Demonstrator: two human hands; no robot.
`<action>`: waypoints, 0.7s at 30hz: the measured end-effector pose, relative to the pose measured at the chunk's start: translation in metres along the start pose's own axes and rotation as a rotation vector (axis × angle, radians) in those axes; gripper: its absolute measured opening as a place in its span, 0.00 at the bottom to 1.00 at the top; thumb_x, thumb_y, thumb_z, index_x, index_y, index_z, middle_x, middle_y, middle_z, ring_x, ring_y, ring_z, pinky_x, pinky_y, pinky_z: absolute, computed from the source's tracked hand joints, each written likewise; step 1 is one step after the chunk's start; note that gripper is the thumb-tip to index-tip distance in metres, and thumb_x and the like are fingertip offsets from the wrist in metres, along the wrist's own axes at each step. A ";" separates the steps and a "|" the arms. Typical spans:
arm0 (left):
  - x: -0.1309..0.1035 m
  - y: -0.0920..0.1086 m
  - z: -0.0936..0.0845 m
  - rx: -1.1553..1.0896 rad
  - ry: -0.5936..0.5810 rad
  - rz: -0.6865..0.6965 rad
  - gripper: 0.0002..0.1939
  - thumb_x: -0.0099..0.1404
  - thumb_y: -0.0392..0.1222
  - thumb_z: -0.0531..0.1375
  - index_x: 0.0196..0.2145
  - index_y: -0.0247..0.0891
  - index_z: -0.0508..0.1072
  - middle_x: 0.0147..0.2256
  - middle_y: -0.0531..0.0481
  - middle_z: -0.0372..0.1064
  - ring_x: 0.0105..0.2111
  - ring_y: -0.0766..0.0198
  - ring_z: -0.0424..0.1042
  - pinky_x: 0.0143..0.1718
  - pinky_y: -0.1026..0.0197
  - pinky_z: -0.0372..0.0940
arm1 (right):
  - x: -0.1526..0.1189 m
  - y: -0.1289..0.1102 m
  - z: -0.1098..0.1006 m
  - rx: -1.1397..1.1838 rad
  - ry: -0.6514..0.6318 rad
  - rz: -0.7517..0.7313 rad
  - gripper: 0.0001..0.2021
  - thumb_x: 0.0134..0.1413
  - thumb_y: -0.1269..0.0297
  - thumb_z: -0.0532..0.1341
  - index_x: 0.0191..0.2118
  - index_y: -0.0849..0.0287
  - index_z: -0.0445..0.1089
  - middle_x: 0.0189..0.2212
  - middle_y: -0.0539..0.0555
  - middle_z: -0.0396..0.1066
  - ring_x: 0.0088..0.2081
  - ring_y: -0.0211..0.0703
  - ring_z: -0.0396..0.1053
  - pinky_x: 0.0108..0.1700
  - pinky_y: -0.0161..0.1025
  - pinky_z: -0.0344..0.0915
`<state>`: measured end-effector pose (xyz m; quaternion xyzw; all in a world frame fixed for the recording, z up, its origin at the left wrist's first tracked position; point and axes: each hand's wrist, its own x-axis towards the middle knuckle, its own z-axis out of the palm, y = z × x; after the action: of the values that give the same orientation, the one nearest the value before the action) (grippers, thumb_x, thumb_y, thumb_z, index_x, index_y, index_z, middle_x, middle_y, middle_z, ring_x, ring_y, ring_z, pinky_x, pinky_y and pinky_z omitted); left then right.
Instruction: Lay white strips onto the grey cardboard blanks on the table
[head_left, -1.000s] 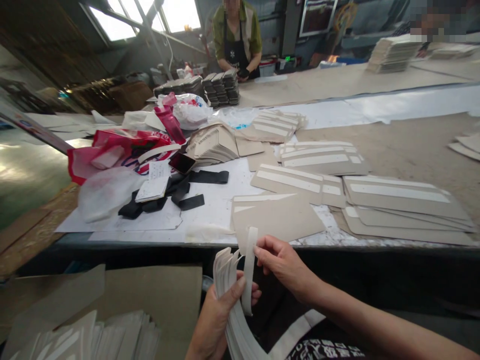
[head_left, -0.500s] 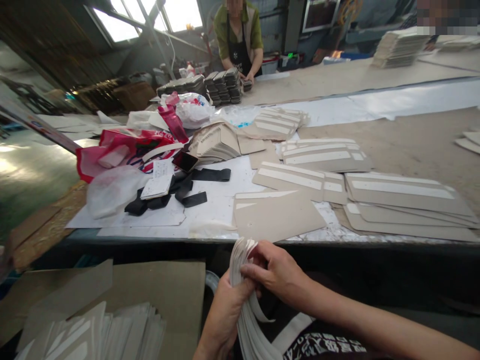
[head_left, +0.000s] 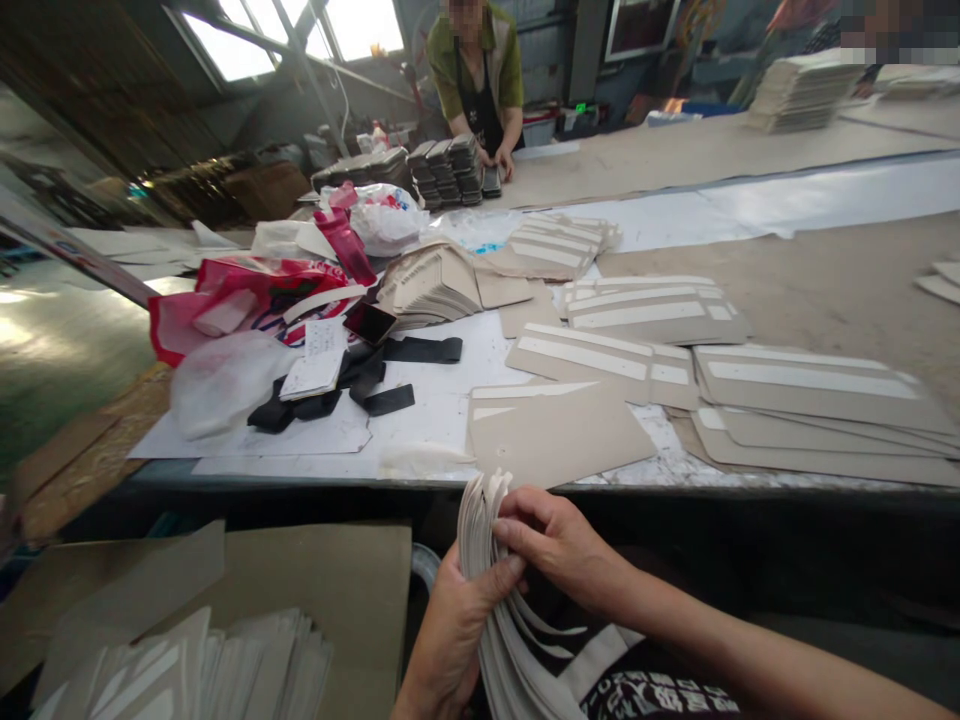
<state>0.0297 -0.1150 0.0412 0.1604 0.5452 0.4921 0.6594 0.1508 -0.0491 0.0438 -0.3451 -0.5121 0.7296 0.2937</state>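
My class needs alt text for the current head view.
A person's left hand grips a bundle of pale strips while the right hand touches its side, before a worktable spread with beige panels. Beyond, an aproned co-worker stands at dark stacks.

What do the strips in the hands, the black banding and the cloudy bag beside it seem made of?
Strips: probably thin card or stiff fabric, matt off-white, bending in smooth curves. Black banding: perhaps fabric, dull, lying in flat folds. Cloudy bag: likely thin plastic film, translucent and crumpled.
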 end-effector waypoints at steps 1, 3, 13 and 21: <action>0.001 -0.001 -0.001 -0.008 -0.001 0.001 0.28 0.47 0.44 0.70 0.43 0.29 0.69 0.28 0.48 0.70 0.29 0.66 0.68 0.33 0.65 0.62 | 0.001 0.001 0.000 -0.014 0.004 -0.009 0.11 0.52 0.58 0.61 0.31 0.62 0.65 0.23 0.47 0.61 0.19 0.32 0.61 0.20 0.31 0.61; 0.002 -0.002 -0.002 -0.030 0.000 0.003 0.27 0.47 0.43 0.70 0.42 0.30 0.69 0.29 0.48 0.70 0.29 0.66 0.68 0.33 0.64 0.62 | 0.002 0.002 0.001 -0.007 0.005 -0.011 0.11 0.52 0.59 0.61 0.31 0.63 0.65 0.24 0.47 0.61 0.18 0.32 0.61 0.19 0.31 0.60; 0.005 0.003 0.000 -0.001 0.030 0.002 0.25 0.47 0.44 0.70 0.40 0.29 0.69 0.25 0.50 0.69 0.26 0.69 0.66 0.30 0.67 0.61 | 0.007 0.007 0.000 0.089 0.018 -0.025 0.11 0.51 0.58 0.61 0.30 0.62 0.65 0.26 0.47 0.60 0.17 0.30 0.61 0.18 0.29 0.58; 0.008 0.004 -0.004 -0.055 0.016 -0.022 0.21 0.47 0.44 0.70 0.36 0.30 0.71 0.26 0.49 0.69 0.26 0.68 0.67 0.31 0.66 0.61 | 0.009 0.005 0.001 -0.135 0.083 -0.121 0.11 0.56 0.57 0.57 0.30 0.61 0.64 0.28 0.49 0.59 0.20 0.30 0.61 0.19 0.29 0.59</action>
<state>0.0234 -0.1078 0.0379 0.1325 0.5385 0.5008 0.6645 0.1442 -0.0447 0.0372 -0.3624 -0.5676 0.6595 0.3341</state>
